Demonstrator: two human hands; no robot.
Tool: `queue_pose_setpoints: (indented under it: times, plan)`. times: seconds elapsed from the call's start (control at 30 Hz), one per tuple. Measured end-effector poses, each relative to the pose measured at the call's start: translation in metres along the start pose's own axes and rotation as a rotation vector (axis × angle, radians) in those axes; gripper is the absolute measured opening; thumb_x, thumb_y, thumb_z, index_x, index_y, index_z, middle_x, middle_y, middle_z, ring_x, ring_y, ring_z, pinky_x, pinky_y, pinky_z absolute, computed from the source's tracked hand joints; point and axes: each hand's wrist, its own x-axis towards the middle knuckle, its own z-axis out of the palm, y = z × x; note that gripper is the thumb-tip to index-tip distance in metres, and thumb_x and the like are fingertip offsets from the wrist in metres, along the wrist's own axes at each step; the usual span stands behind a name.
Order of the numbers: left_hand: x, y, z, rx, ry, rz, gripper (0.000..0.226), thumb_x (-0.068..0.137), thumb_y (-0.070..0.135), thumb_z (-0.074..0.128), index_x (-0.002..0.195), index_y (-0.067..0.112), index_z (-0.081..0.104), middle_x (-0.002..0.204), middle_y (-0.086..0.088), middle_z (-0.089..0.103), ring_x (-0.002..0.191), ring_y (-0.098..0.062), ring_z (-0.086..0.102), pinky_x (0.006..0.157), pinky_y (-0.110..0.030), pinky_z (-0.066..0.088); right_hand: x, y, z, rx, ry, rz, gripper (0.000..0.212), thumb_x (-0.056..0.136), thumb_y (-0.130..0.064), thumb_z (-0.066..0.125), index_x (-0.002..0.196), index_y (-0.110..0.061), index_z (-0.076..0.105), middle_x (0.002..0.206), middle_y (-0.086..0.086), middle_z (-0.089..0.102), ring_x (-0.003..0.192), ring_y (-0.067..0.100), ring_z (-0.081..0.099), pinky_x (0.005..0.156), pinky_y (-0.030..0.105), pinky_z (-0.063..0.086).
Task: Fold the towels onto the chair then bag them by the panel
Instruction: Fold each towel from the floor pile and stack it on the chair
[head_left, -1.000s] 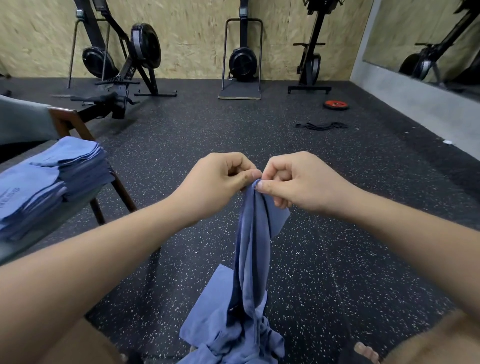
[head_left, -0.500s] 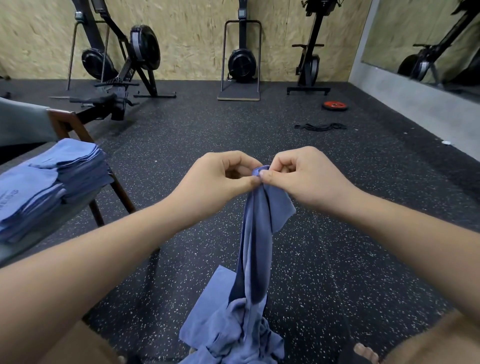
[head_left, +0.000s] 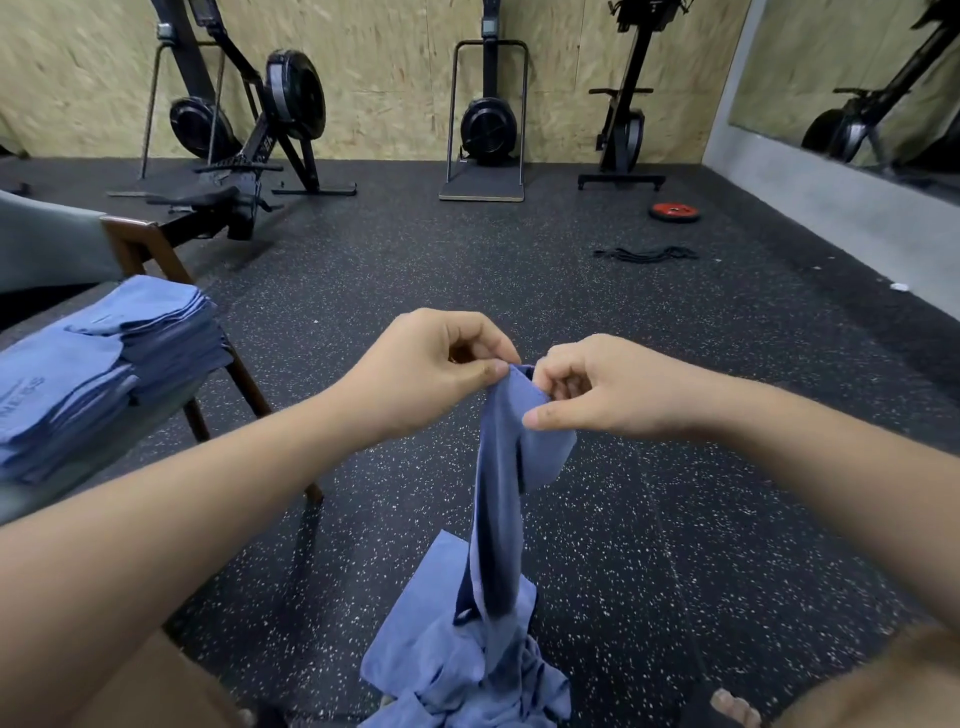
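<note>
Towel (head_left: 498, 499) — blue, hanging bunched above a loose heap of cloth (head_left: 467, 675) on the floor. Left hand (head_left: 431, 374) pinches its top corner. Right hand (head_left: 613, 387) pinches just beside it and has slid slightly lower along the edge than a moment ago — probably seeking the second corner. Folded stack (head_left: 104, 364) sits on the chair (head_left: 145, 249), left.

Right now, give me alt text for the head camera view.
The left hand and right hand pinch the top of a blue towel hanging down to a crumpled heap on the floor. Folded blue towels sit stacked on a chair at left.
</note>
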Motion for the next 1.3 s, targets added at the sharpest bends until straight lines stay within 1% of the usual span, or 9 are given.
queue_pose_setpoints:
  times: [0.07, 0.17, 0.3, 0.57, 0.73, 0.87, 1.07, 1.2, 1.3]
  plan:
    - [0.003, -0.001, -0.005, 0.023, 0.040, 0.014, 0.014, 0.098, 0.016, 0.076, 0.097, 0.029, 0.079, 0.082, 0.011, 0.073, 0.074, -0.006, 0.063, 0.077, -0.031, 0.055, 0.000, 0.001, -0.001, -0.118, -0.042, 0.003, 0.036, 0.091, -0.038, 0.081, 0.072, -0.015, 0.062, 0.086, 0.012, 0.060, 0.066, 0.011, 0.049, 0.068, 0.039, 0.045]
    - [0.008, -0.005, -0.017, 0.084, 0.110, 0.007, 0.015, 0.098, 0.014, 0.075, 0.096, 0.028, 0.078, 0.078, 0.018, 0.069, 0.068, 0.000, 0.057, 0.070, -0.019, 0.045, -0.003, 0.011, -0.003, -0.254, -0.026, 0.016, 0.043, 0.088, -0.051, 0.075, 0.070, -0.018, 0.055, 0.084, -0.003, 0.053, 0.069, 0.010, 0.051, 0.069, 0.036, 0.045]
    - [0.008, -0.015, -0.029, 0.176, 0.124, -0.019, 0.017, 0.099, 0.015, 0.074, 0.095, 0.031, 0.077, 0.085, 0.013, 0.073, 0.079, -0.006, 0.066, 0.076, -0.022, 0.050, -0.004, 0.022, -0.010, -0.364, 0.049, -0.012, 0.044, 0.080, -0.070, 0.061, 0.071, -0.027, 0.055, 0.086, -0.008, 0.051, 0.077, 0.012, 0.056, 0.072, 0.036, 0.047]
    - [0.006, -0.020, -0.031, 0.215, 0.133, -0.051, 0.015, 0.100, 0.017, 0.073, 0.102, 0.031, 0.077, 0.090, 0.014, 0.075, 0.084, -0.002, 0.067, 0.076, -0.015, 0.049, 0.000, 0.031, -0.017, -0.474, 0.281, 0.032, 0.012, 0.099, -0.041, 0.064, 0.093, -0.032, 0.060, 0.093, -0.011, 0.054, 0.085, 0.013, 0.057, 0.080, 0.041, 0.051]
    - [0.009, -0.022, -0.030, 0.170, 0.058, -0.088, 0.015, 0.103, 0.021, 0.070, 0.106, 0.034, 0.079, 0.093, 0.012, 0.077, 0.084, -0.006, 0.068, 0.078, -0.024, 0.053, -0.001, 0.028, -0.017, -0.215, 0.404, -0.005, 0.023, 0.099, -0.037, 0.074, 0.080, -0.024, 0.067, 0.071, -0.010, 0.064, 0.066, 0.005, 0.057, 0.063, 0.018, 0.038]
    - [0.009, -0.024, -0.028, 0.099, 0.036, -0.114, 0.010, 0.105, 0.025, 0.068, 0.097, 0.028, 0.073, 0.086, 0.013, 0.073, 0.078, -0.012, 0.063, 0.077, -0.035, 0.052, -0.003, 0.026, -0.019, -0.046, 0.460, -0.017, 0.021, 0.093, -0.029, 0.082, 0.083, -0.023, 0.065, 0.071, -0.006, 0.068, 0.063, 0.009, 0.059, 0.064, 0.020, 0.045]
    - [0.008, -0.022, -0.023, 0.068, 0.039, -0.082, 0.011, 0.107, 0.029, 0.064, 0.097, 0.026, 0.065, 0.076, 0.018, 0.062, 0.070, -0.007, 0.051, 0.067, -0.030, 0.044, -0.006, 0.023, -0.030, 0.028, 0.366, 0.008, 0.032, 0.094, -0.024, 0.080, 0.120, -0.036, 0.065, 0.087, -0.007, 0.076, 0.084, 0.017, 0.068, 0.087, 0.038, 0.055]
    - [0.006, -0.011, -0.010, 0.091, -0.014, -0.014, 0.011, 0.107, 0.027, 0.066, 0.096, 0.029, 0.064, 0.082, 0.018, 0.067, 0.072, -0.003, 0.055, 0.068, -0.022, 0.044, -0.005, 0.017, -0.019, -0.160, 0.215, 0.034, 0.040, 0.089, -0.047, 0.082, 0.125, -0.040, 0.065, 0.108, -0.015, 0.069, 0.100, 0.000, 0.064, 0.093, 0.023, 0.051]
    - [0.004, -0.004, 0.003, 0.138, -0.026, 0.048, 0.012, 0.104, 0.024, 0.069, 0.095, 0.029, 0.064, 0.087, 0.009, 0.071, 0.076, -0.006, 0.059, 0.071, -0.024, 0.046, 0.000, 0.011, 0.002, -0.089, 0.194, -0.012, 0.049, 0.087, -0.053, 0.083, 0.130, -0.038, 0.063, 0.116, -0.018, 0.069, 0.107, -0.006, 0.063, 0.094, 0.018, 0.048]
